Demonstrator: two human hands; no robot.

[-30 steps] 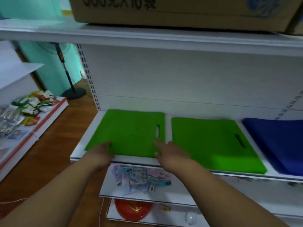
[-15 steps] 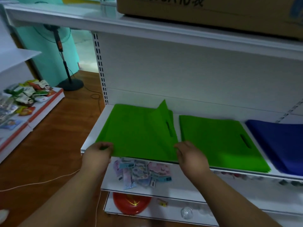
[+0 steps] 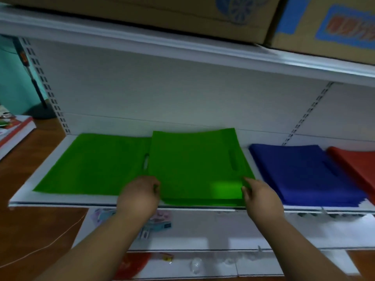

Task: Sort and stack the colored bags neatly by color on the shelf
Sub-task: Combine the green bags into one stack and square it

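Both hands grip one green bag: the left hand (image 3: 140,196) pinches its near-left corner, the right hand (image 3: 261,196) its near-right, atop the green stack (image 3: 194,165) left of the blue stack (image 3: 300,173). More green bags (image 3: 91,165), further left, seemingly await merging.

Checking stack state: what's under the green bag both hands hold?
More green bags: their edges show under the top green bag, on the shelf. How many is hidden. Left hand and right hand pinch its front corners.
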